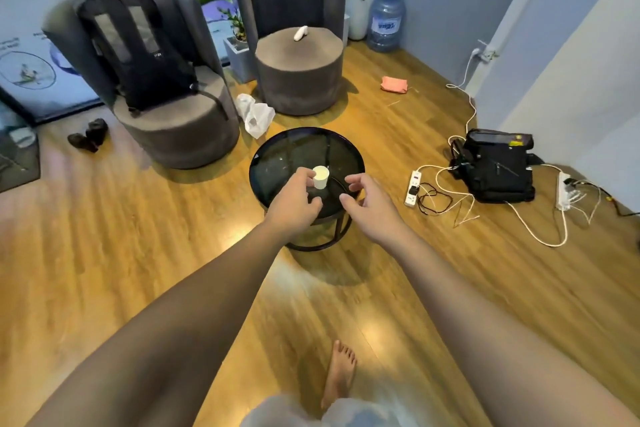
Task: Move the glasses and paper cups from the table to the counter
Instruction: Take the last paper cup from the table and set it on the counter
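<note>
We are reaching both bare arms out over a small round table (277, 149) with a dark glass top. A single white paper cup (320, 177) is standing upright a little toward the near edge of the top, open mouth up. Our left hand (294, 199) is closing around the cup from its left side — the fingers are touching the wall, though we cannot tell whether the grip is firm. Our right hand (367, 198) is hovering just beside the cup on the right, fingers spread wide and curled, holding nothing.

Around the table we are seeing two grey round armchairs: the left one (180, 128) is carrying a black backpack (135, 52) — the right one (298, 69) has a small white object on its seat. A white plastic bag (254, 114) is lying on the wooden floor between the chairs, just beyond the table's far edge. To the right, a power strip (412, 188) with tangled cables and a black bag (495, 166) are sitting well apart from the table. A water bottle (386, 19) is standing in the far corner.
</note>
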### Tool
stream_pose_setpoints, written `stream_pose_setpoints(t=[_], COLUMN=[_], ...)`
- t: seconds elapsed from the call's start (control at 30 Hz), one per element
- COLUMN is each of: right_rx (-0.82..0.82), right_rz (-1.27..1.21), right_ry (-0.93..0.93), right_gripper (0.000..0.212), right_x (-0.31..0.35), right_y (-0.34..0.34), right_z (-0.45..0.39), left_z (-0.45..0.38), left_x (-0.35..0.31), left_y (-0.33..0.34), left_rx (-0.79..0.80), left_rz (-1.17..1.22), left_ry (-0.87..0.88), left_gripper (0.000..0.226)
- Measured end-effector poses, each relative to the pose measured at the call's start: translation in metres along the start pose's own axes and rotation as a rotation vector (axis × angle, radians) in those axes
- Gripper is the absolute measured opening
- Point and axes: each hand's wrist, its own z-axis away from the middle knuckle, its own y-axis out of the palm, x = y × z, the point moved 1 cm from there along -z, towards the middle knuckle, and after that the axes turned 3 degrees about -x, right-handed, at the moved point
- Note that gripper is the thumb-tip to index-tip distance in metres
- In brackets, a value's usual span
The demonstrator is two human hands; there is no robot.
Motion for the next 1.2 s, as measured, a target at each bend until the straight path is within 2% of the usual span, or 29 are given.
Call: stream_pose_setpoints(t=[0.2, 0.43, 0.7, 0.9, 1.07, 1.13, 1.2], right_rx=[0.059, 0.096, 0.128, 0.166, 0.316, 0.346, 0.337], right_rz=[0.007, -0.036, -0.007, 0.125, 0.185, 0.118, 0.044], right_ry=[0.070, 0.169, 0.307, 0.336, 0.376, 0.387, 0.419], right_gripper=[0.038, 0.047, 0.062, 0.085, 0.099, 0.094, 0.089], right_x=[-0.033, -0.102, -0.215, -0.268, -0.285, -0.289, -0.289], right_y=[0.013, 0.070, 0.164, 0.217, 0.247, 0.256, 0.257], right_z=[-0.089, -0.193, -0.305, -0.357, -0.378, -0.380, -0.379], left_z=[-0.087, -0.197, -0.304, -0.359, -0.370, -0.370, -0.373], left_x=[0.032, 0.089, 0.187, 0.230, 0.249, 0.252, 0.249], left_y=[0.030, 0.088, 0.169, 0.210, 0.233, 0.239, 0.241], left_rx=[0.059, 0.141, 0.300, 0.429, 0.498, 0.515, 0.514], left_rz=[0.009, 0.017, 0.092, 0.005, -0.083, -0.077, -0.052], left_ry=[-0.117, -0.186, -0.345, -0.342, -0.269, -0.219, -0.142], left_gripper=[0.051, 0.059, 0.089, 0.097, 0.102, 0.095, 0.068])
